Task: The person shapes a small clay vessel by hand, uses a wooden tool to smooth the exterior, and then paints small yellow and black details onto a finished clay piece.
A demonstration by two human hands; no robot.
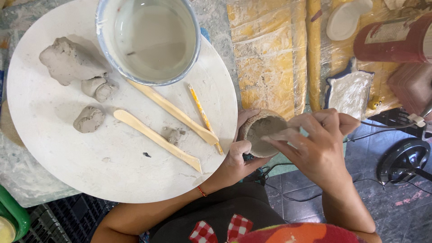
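My left hand [237, 155] cups a small grey clay cup [261, 133] from below and the side, just off the right edge of a round white board [67, 153]. My right hand [315, 144] reaches in from the right, with its fingertips pressed against the cup's inner wall and rim. Two wooden modelling tools [155, 137] lie on the board beside a thin yellow stick [204, 118].
A blue-rimmed bowl of cloudy water [150, 38] stands at the board's top. Clay lumps [72, 60] lie on its left part. Plastic-wrapped yellow slabs [270, 54], a red bottle [391, 40] and a dark fan base [405, 159] on the floor sit to the right.
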